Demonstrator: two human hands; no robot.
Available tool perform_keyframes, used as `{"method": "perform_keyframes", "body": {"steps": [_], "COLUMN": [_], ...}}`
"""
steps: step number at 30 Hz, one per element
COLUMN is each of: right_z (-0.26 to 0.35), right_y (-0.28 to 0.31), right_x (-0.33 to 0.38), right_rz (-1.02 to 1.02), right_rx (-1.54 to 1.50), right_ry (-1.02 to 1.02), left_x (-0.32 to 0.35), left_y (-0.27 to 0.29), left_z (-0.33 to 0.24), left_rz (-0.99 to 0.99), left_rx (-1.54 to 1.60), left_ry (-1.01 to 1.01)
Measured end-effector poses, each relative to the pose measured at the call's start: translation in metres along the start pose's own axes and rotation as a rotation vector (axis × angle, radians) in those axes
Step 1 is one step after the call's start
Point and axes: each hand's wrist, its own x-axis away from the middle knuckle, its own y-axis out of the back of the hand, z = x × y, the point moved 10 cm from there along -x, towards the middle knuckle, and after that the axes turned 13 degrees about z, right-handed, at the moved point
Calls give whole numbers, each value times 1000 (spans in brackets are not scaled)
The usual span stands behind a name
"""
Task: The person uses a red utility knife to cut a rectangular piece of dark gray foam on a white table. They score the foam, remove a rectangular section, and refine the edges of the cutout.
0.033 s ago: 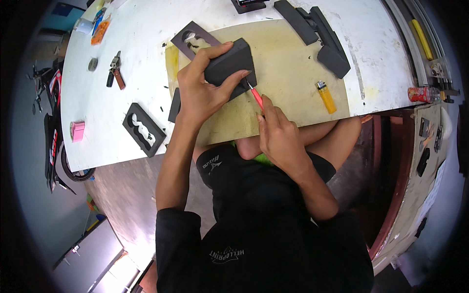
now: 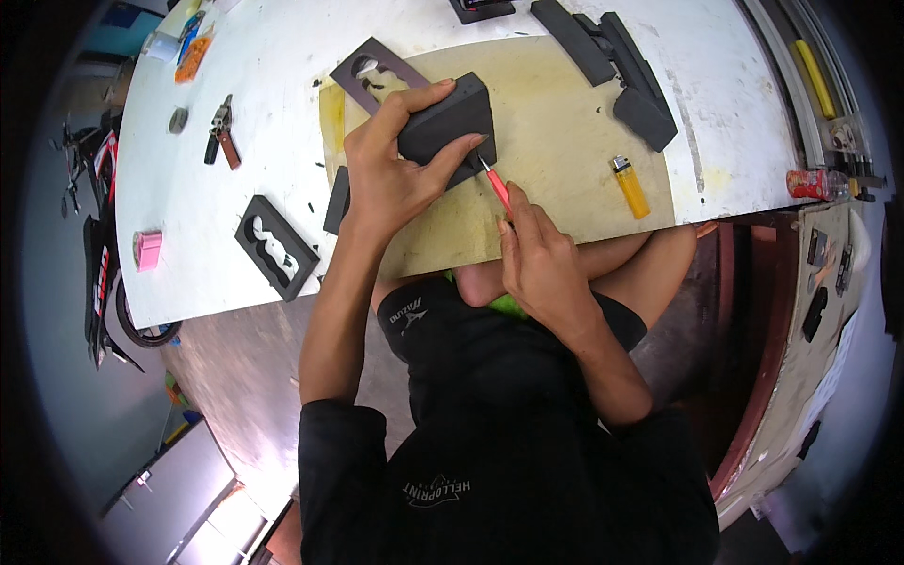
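Observation:
My left hand grips a dark grey foam block, its thumb pressed along the near side and its fingers over the far edge. In my right hand is a slim red-handled craft knife, its thin metal tip touching or very close to the block's lower right edge, beside my left thumb. Under both lies a yellowish cutting mat. A flat dark foam frame with a shaped cut-out lies just beyond my left hand. Another dark foam piece shows partly behind my left wrist.
A cut-out foam piece, a pliers-like tool and a pink tape roll lie left on the white table. To the right are a yellow lighter and dark foam offcuts. A small bottle lies at the right edge.

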Motion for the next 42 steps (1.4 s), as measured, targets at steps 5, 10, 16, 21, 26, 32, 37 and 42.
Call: {"method": "perform_keyframes", "body": {"steps": [5, 10, 16, 21, 26, 32, 37, 42], "right_z": [4, 7, 4, 3, -1, -3, -1, -2], "right_y": [5, 0, 4, 6, 8, 4, -2, -1], "right_x": [2, -3, 11, 8, 11, 6, 0, 0], "right_rz": [63, 89, 97, 60, -22, -20, 1, 25], "right_rx": [22, 39, 24, -9, -49, -30, 50, 33], "right_ry": [-35, -53, -67, -40, 41, 40, -15, -19], "left_x": [4, 6, 9, 6, 4, 5, 9, 7], "left_y": [-1, 0, -3, -6, -1, -1, -1, -4], "left_z": [-7, -6, -11, -10, 5, 9, 14, 10], "left_rz": [-4, 17, -9, 5, -4, -4, 4, 21], "left_rx": [-22, -17, -16, -9, 3, -26, 22, -6], "left_ry": [-85, -42, -86, -94, 5, -33, 23, -20]}}
